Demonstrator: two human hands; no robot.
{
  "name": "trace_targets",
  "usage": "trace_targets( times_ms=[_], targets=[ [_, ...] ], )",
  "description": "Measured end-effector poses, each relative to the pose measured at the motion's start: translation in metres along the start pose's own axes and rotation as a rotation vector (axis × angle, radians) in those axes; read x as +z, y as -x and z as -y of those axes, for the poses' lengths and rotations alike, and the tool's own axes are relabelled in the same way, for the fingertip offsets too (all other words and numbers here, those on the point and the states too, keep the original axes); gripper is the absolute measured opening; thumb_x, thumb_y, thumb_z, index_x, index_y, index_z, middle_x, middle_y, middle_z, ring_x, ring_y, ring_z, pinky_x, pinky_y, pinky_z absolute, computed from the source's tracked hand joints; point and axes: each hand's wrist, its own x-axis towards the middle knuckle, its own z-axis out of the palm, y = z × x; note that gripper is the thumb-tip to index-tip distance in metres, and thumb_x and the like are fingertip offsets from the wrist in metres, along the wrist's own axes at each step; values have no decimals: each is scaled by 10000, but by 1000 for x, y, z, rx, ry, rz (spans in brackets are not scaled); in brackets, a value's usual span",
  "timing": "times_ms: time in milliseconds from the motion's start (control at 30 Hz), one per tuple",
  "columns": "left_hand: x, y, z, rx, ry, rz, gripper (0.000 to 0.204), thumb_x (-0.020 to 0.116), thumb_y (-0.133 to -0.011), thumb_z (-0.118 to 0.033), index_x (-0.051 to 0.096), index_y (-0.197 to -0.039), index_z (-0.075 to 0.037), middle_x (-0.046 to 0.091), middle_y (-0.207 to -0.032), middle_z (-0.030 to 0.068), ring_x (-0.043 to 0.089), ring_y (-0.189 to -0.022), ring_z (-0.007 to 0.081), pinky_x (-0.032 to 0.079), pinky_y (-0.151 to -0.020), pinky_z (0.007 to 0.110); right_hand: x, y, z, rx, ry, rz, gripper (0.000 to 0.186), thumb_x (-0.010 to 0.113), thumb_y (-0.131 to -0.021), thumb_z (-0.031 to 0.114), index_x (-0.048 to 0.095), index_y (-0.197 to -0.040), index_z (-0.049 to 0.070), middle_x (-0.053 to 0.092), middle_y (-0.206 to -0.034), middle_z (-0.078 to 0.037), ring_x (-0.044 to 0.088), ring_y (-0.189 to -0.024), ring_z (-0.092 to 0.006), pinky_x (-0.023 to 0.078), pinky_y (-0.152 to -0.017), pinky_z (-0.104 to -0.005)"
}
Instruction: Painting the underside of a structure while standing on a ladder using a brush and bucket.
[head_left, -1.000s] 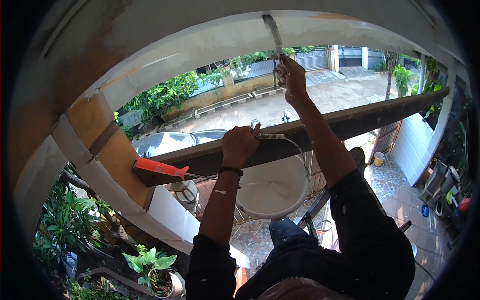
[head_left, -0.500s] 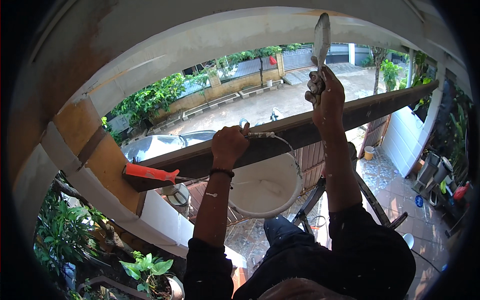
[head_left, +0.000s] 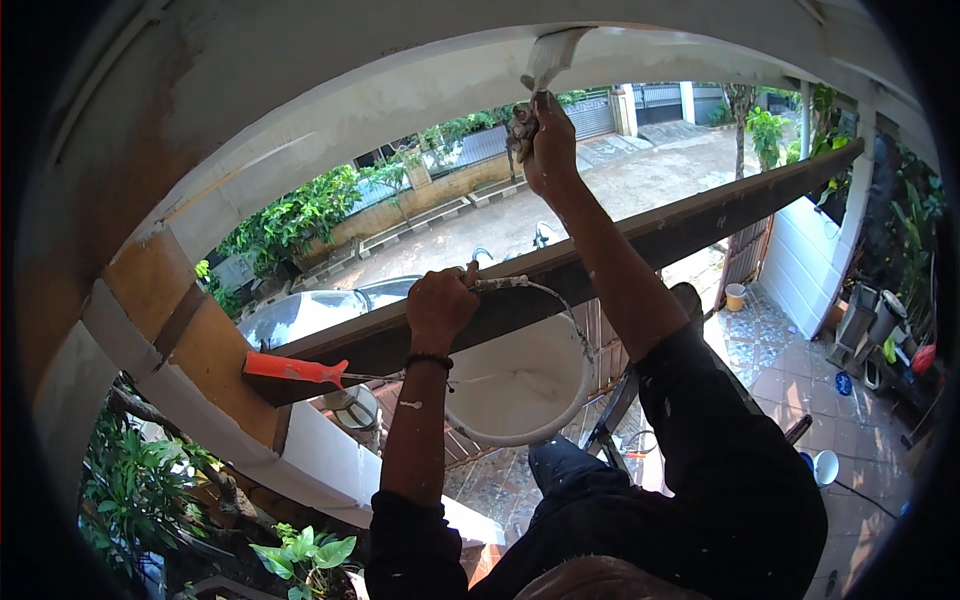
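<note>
Where the white bucket [head_left: 515, 385] hangs near, the left hand [head_left: 440, 308] has its fingers curled around the handle [head_left: 502, 283], up by the long dark board [head_left: 700, 232]. Farther off, the right hand [head_left: 550, 148] wraps its fingers around the brush [head_left: 556, 60]. It sticks out longways past them, pointing far and a bit right, tip at the pale beam [head_left: 430, 85].

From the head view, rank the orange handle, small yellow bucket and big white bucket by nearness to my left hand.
1. Big white bucket: just below and right of your left hand.
2. Orange handle: left of that hand, slightly lower.
3. Small yellow bucket: far right, on the floor.
</note>
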Motion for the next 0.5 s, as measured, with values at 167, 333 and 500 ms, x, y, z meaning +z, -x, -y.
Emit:
trace_targets(
  times_ms=[167, 333, 500],
  targets=[
    [-2, 1, 0, -1, 4, 2, 495, 484, -998, -464, 748, -843, -74, 715, -806, 200, 704, -824, 375, 549, -783, 457, -14, 31, -18, 146, 85, 122, 328, 474, -1072, 292, 562, -1333, 115, 453, -752, 45, 403, -617, -65, 330, -540, -242],
    [-1, -2, -5, 1, -12, 6, 494, 490, -995, -462, 746, -834, -71, 711, -799, 202, 699, -821, 382, 546, -777, 464, -59, 16, -2, 34, -43, -182, 310, 478, -1069, 280, 592, -1314, 127, 463, -753, 49, 410, -589, -61, 348, -525, -236],
    [0, -1, -2, -13, 14, -2, 500, 493, -995, -467, 746, -831, -68, 709, -796, 205, 695, -817, 387, 542, -770, 471, -82, -40, 70, -267, 24, -314, 336, 405, -1089, 286, 553, -1346, 129, 444, -780, 26, 388, -620, -89, 331, -552, -284]
  ],
)
